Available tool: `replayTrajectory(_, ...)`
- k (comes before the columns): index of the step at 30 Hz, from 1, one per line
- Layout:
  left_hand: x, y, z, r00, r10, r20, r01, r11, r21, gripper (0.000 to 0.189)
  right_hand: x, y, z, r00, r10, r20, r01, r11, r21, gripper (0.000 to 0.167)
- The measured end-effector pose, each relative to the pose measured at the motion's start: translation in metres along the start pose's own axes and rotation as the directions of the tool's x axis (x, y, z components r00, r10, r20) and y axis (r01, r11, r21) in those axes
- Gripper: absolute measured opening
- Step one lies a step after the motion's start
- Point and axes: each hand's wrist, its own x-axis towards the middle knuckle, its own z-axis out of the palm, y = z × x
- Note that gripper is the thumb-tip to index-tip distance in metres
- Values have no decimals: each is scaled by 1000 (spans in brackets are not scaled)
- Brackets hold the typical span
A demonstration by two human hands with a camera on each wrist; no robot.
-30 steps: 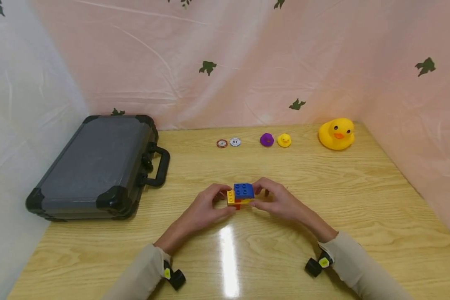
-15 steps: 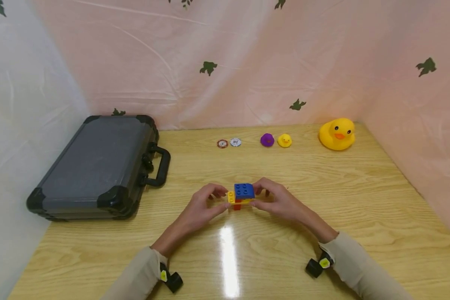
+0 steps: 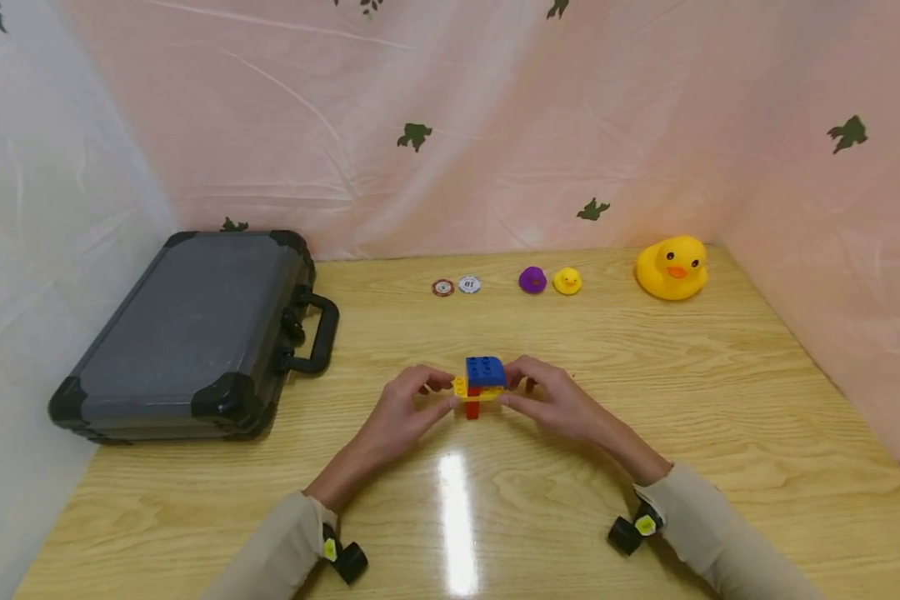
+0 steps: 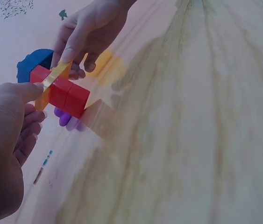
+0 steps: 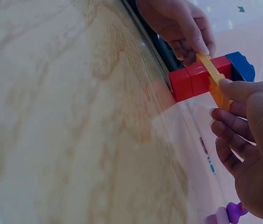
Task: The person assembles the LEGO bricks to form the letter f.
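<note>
A toy building-brick model is held between both hands at mid-table. Its blue brick [image 3: 485, 372] sits on top, over a yellow plate [image 5: 219, 93] that sticks out to both sides. Below the plate runs a stack of red bricks [image 4: 70, 95], its bottom end close over the tabletop in the wrist views. My left hand [image 3: 405, 415] pinches the left end of the yellow plate between thumb and fingers. At the other end, my right hand [image 3: 557, 402] pinches the same plate, its thumb on the near edge and its fingers partly hidden behind.
Left on the wooden table [image 3: 607, 525] lies a dark grey case [image 3: 183, 325] with a black handle. Along the back are a red poker chip [image 3: 442, 287], a white poker chip [image 3: 469, 285], a small purple duck [image 3: 532, 280], a small yellow duck [image 3: 567, 281] and a large yellow duck [image 3: 671, 268].
The left hand has drawn back a little to the plate's end. The model has come up slightly, with more of its red stack showing below. The right hand has barely moved.
</note>
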Motion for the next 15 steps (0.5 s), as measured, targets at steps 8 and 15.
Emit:
replayTrajectory(8, 6, -1, 2, 999, -44, -20, 44, 999, 7, 24, 5, 1, 2, 997, 73, -9, -73, 997, -16, 13)
replayTrajectory(15, 16, 2, 8, 994, -100, -51, 100, 995, -10, 25, 13, 3, 1, 994, 97, -57, -99, 995, -34, 14)
